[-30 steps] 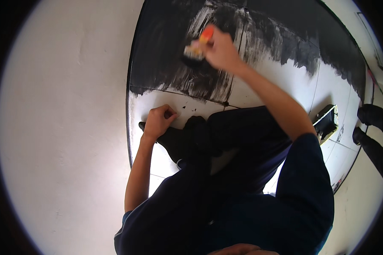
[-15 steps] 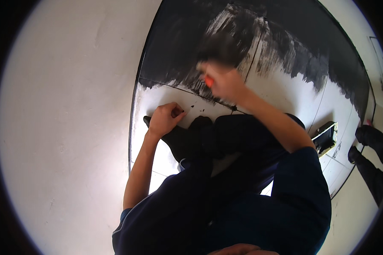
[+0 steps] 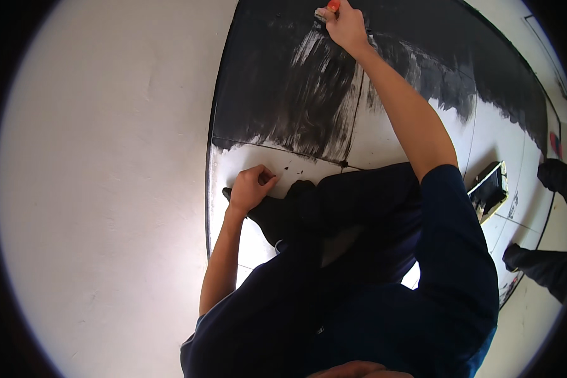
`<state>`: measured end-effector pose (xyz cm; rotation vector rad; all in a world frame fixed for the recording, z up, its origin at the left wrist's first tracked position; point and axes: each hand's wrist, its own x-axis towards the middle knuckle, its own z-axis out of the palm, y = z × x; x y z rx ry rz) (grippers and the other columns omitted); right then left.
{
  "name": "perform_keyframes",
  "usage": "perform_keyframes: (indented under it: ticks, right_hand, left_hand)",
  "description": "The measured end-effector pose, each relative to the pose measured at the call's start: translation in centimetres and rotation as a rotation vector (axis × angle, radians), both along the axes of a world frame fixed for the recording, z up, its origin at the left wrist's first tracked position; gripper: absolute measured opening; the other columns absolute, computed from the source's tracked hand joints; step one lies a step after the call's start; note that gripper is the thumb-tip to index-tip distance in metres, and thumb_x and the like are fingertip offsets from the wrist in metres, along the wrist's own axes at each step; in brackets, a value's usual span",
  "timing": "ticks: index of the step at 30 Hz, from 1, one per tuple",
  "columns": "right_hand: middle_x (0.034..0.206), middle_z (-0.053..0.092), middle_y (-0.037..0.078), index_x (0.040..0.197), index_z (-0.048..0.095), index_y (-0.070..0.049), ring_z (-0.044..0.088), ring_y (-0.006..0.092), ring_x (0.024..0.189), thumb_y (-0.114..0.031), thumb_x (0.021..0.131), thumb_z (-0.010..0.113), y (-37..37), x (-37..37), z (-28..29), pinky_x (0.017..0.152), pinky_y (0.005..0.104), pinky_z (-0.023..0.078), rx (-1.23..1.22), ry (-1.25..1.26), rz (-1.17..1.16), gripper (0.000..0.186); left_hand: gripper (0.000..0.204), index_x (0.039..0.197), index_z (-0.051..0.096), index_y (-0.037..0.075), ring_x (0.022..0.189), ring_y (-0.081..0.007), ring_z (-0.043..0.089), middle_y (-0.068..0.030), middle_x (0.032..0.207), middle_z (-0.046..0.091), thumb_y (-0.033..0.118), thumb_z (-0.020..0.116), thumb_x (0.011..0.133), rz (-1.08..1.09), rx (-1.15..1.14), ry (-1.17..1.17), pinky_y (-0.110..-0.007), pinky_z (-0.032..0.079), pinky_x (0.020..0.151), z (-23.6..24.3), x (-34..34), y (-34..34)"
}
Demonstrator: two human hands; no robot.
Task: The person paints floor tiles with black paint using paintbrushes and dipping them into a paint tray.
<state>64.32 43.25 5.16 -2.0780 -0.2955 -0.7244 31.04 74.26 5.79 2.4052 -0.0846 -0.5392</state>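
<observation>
My right hand (image 3: 348,30) is stretched out to the far part of the tiled floor. It is closed around a paintbrush (image 3: 334,6), whose orange handle end and pale side show; its bristles are hidden. Under and around it spreads black paint (image 3: 252,82), dense at the far left and streaky below the hand. My left hand (image 3: 253,187) hangs low beside my dark-shod foot (image 3: 274,217), fingers curled with thumb and forefinger together. Whether anything small sits in that pinch cannot be made out.
An open tray of black paint (image 3: 490,189) stands on the white tiles (image 3: 384,138) to my right. Another person's legs (image 3: 542,268) are at the far right. A pale wall (image 3: 107,189) rises along the left. Small dark flecks lie near my left hand.
My right hand has swept the brush away from me to the far edge of the view. Black streaks now cover more of the tile near the joint. The other person's legs have shifted.
</observation>
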Motion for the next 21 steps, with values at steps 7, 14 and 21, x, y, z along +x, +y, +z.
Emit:
perform_keyframes:
  ticks: [7, 14, 21]
  right_hand:
    - [0.096, 0.071, 0.015, 0.110, 0.058, -0.007, 0.074, 0.0367, 0.084, 0.000, 0.083, 0.071, 7.0, -15.0, -1.1, 0.071, 0.0435, 0.063, -0.350, 0.121, 0.492, 0.031]
    - [0.085, 0.075, 0.018, 0.099, 0.055, -0.001, 0.078, 0.0312, 0.079, -0.021, 0.096, 0.077, 4.7, -21.7, 3.9, 0.070, 0.0386, 0.061, 0.316, 0.534, 0.442, 0.029]
    - [0.087, 0.072, 0.011, 0.090, 0.062, 0.001, 0.073, 0.0165, 0.076, -0.015, 0.096, 0.077, -12.7, -18.4, 3.8, 0.067, 0.0267, 0.060, 0.662, 0.613, -0.049, 0.023]
  left_hand:
    - [0.022, 0.091, 0.073, 0.001, 0.074, -0.0260, 0.075, -0.0144, 0.085, 0.076, 0.020, 0.083, 0.088, 0.006, -0.023, -0.031, -0.036, 0.059, 0.070, -0.2, -0.4, 0.4]
    - [0.021, 0.091, 0.073, 0.001, 0.073, -0.0246, 0.075, -0.0129, 0.080, 0.076, 0.020, 0.082, 0.089, 0.012, -0.027, -0.041, -0.036, 0.059, 0.070, -0.1, -0.5, 0.8]
    - [0.020, 0.091, 0.073, 0.001, 0.072, -0.0233, 0.075, -0.0114, 0.080, 0.076, 0.019, 0.081, 0.089, -0.002, 0.001, -0.074, -0.034, 0.059, 0.070, 0.0, -0.4, 0.2]
